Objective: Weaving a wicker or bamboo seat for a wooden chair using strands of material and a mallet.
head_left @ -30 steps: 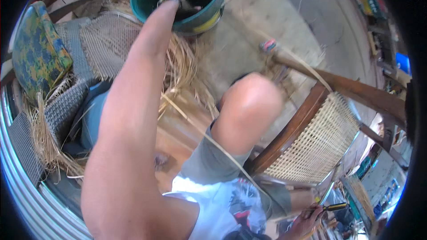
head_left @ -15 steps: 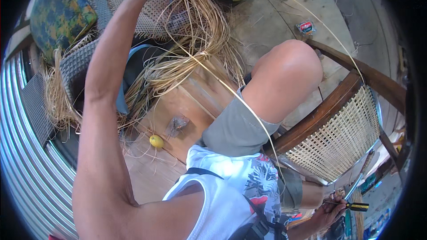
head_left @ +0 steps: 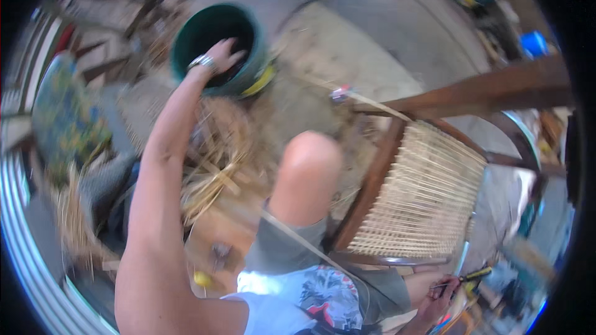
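Note:
My left hand [head_left: 225, 56], with a metal-banded watch at the wrist, reaches into the mouth of a dark green bucket [head_left: 260, 49]. Its fingers are spread, and nothing shows in them; the inside of the bucket is dark. Low on the right, my right hand [head_left: 442, 290] grips a screwdriver [head_left: 477, 274] with a yellow and black handle. Beside my right leg stands a dark wooden chair frame with a woven cane panel [head_left: 416, 192]. One long pale cane strand [head_left: 298, 239] lies across my thigh. The picture is blurred by motion.
A tangled bundle of cane strips [head_left: 220, 177] lies on the floor below the bucket. Near my left arm are a yellow round object [head_left: 203, 279], a camouflage-patterned pad [head_left: 68, 111] and corrugated metal sheet [head_left: 31, 260]. A blue object [head_left: 534, 44] is at the far right.
The view has shifted, bringing the whole bucket into sight. My left hand, earlier cut off at the top edge beside the bucket, now shows over its mouth. My right hand still holds the screwdriver.

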Motion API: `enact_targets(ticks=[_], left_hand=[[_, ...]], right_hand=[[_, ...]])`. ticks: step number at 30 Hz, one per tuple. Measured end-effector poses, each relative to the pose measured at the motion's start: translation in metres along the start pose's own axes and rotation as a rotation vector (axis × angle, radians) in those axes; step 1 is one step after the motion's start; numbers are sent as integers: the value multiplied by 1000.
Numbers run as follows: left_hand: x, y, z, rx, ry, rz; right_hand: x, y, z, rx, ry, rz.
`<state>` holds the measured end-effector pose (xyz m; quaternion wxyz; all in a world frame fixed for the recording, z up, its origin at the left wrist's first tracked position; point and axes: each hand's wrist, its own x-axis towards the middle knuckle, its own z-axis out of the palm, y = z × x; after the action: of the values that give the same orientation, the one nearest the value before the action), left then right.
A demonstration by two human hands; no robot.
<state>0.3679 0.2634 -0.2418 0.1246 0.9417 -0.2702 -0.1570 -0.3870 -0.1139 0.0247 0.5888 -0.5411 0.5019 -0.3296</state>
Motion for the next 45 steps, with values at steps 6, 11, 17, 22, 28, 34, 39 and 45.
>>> enact_targets(ticks=[6, 11, 17, 22, 28, 34, 39, 45], left_hand=[[48, 35, 53, -54, -357, -398], [120, 123, 98, -50, -417, -110], [126, 104, 99, -37, -397, -46], [137, 99, 123, -32, -399, -8], [114, 56, 138, 1, -434, -21], [93, 16, 130, 38, -416, -43], [61, -37, 92, 88, -358, -86], [24, -56, 27, 123, -186, -141]], right_hand=[[-35, -19, 19, 34, 364, 111], [-42, -35, 16, 23, 443, 120], [-25, -34, 30, 104, 368, 28], [-24, -25, 42, 72, 355, 63], [-29, -32, 48, 23, 396, 74], [-20, -26, 54, 75, 354, 91], [-20, -16, 41, 184, 241, 54], [-24, -14, 22, 274, 148, 9]])
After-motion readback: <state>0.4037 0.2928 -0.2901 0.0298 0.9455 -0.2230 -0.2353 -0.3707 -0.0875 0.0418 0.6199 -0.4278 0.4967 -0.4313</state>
